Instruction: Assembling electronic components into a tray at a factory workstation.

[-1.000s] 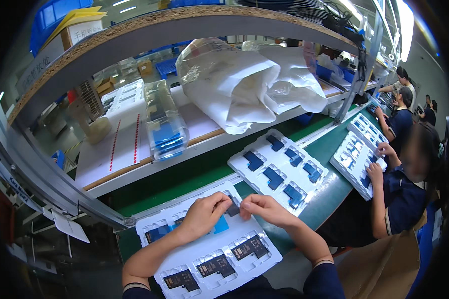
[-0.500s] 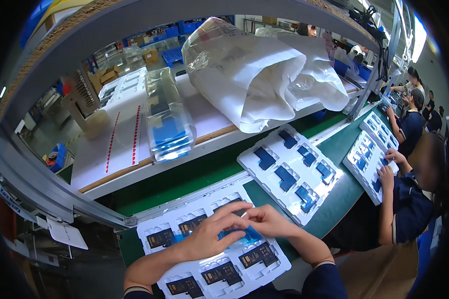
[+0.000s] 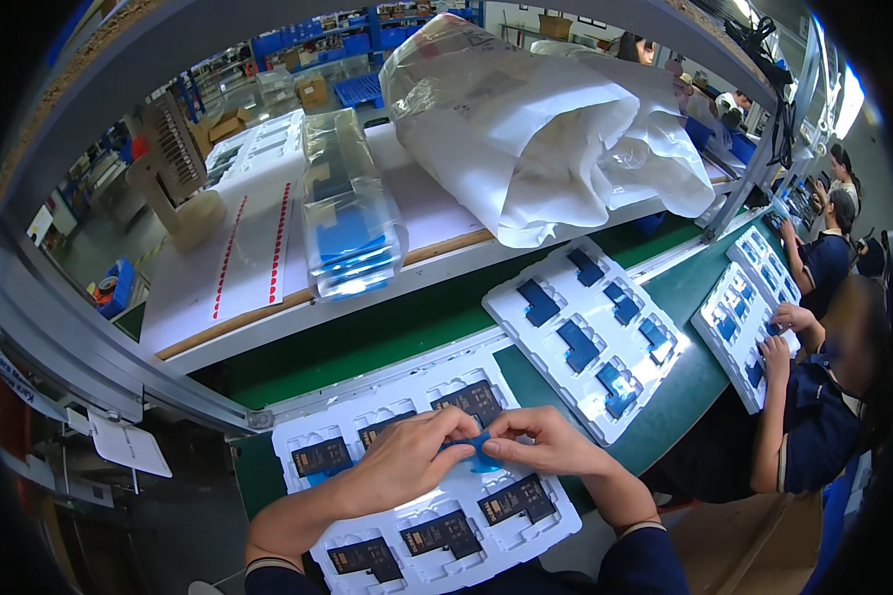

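Observation:
In front of me lies a white moulded plastic tray point(image 3: 556, 526) with several flat black L-shaped phone batteries point(image 3: 442, 535) in its pockets. Over its middle, a thin piece of blue film point(image 3: 481, 458) is pinched between the fingertips of both hands. My left hand point(image 3: 407, 451) has its thumb and fingers closed on the film's left side, partly covering a battery point(image 3: 385, 428) behind it. From the right, my right hand point(image 3: 546, 441) pinches the film between thumb and forefinger. Just beyond my fingertips sits another battery point(image 3: 469, 400); whether the film touches it, I cannot tell.
A second white tray point(image 3: 590, 342) holding blue-covered pieces lies ahead to the right on the green bench point(image 3: 685, 347). On the shelf above are clear bags of blue sheets point(image 3: 352, 238) and a large white bag point(image 3: 526, 139). A co-worker's hands point(image 3: 779, 342) work at a tray farther right.
My hands have lowered slightly, and both now pinch the blue film at their fingertips. The battery behind them shows more fully. My view has shifted a little.

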The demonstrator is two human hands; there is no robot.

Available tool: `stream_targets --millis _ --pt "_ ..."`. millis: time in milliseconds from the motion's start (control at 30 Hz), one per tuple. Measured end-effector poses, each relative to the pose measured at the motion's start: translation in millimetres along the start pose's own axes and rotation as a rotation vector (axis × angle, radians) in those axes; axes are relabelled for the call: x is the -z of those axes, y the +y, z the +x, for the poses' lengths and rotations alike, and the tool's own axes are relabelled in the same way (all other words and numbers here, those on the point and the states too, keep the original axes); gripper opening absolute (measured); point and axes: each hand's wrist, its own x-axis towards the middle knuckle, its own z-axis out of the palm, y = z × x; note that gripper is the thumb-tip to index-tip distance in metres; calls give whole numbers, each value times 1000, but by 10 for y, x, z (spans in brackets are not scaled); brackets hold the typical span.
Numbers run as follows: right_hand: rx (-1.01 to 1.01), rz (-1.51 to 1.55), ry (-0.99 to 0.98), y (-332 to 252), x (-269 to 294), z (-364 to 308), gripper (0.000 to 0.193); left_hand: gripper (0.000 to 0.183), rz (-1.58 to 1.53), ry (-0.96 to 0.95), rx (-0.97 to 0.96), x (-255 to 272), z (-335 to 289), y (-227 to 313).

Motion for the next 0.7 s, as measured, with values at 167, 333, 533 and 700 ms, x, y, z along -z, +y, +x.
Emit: stream_targets --millis 167,333,533,700 --pt "139 -121 93 55 -61 13 20 32 119 44 95 8 -10 44" --pt "239 -104 442 122 108 0 13 38 135 212 225 161 -7 47" --pt "155 95 671 100 386 -62 15 23 165 390 111 363 -180 54" --pt "-112 110 360 98 311 149 20 25 159 88 -93 336 -196 -122"
